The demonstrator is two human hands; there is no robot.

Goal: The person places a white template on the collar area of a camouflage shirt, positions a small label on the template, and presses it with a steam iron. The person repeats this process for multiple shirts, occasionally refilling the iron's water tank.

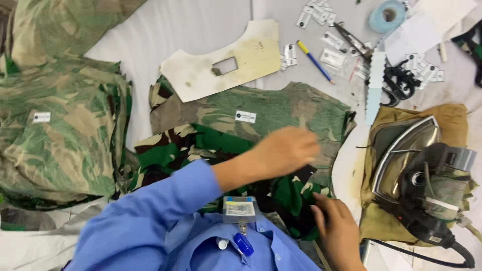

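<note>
**Two hands on one camouflage piece**

Two hands are at work, on one dark green camouflage piece (pixel 201 150) lying mid-desk, right in front of the blue-sleeved person. The left hand (pixel 288 150) is blurred, so I cannot tell how far it is open; it lies over the cloth's upper part. The right hand (pixel 337 228) has its fingers curled onto the cloth's lower right edge, pinching the fabric.

That piece is woven cloth, bold green, black and tan blotches, rumpled. Under it lies one paler, faded camouflage piece (pixel 281 108) with a small white label (pixel 245 116). One stack of faded camouflage pieces (pixel 60 135) sits to the left, also wearing one white label.

One cream card template (pixel 226 62) with a rectangular cut-out rests above. One iron (pixel 419 170), shiny metal soleplate tipped up, stands on a tan pad (pixel 452 118) at right. One blue-and-yellow pencil (pixel 315 61), one roll of pale blue tape (pixel 387 15), black scissors (pixel 399 80), and many scattered small tags (pixel 331 56) dot the white desk (pixel 191 25).
</note>
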